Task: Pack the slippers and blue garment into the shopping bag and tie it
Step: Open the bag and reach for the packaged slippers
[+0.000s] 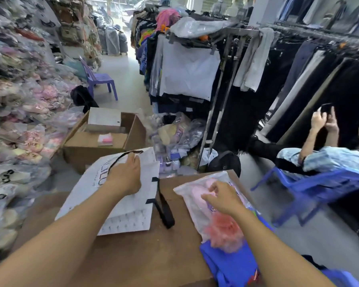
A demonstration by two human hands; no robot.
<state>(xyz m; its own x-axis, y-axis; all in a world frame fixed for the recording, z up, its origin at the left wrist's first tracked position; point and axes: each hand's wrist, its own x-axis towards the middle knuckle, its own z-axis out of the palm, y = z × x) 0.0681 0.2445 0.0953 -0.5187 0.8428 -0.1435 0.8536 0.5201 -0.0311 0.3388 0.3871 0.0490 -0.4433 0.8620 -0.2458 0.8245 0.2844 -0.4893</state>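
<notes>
A white shopping bag (120, 208) with black handles lies flat on a brown cardboard surface (145, 251). My left hand (125, 177) rests on the bag's upper edge and pinches it near one black handle. To the right lies a clear plastic packet of pink fluffy slippers (216, 222), partly on top of a folded blue garment (230, 264). My right hand (222, 198) sits on the slipper packet, fingers curled on the plastic; whether it grips the packet is unclear.
An open cardboard box (104, 139) stands on the floor ahead. Heaps of bagged goods (19, 121) fill the left side. Clothes racks (226, 83) run along the right. A person sits on a blue plastic chair (311, 189) at the right; a purple chair (101, 79) stands farther off.
</notes>
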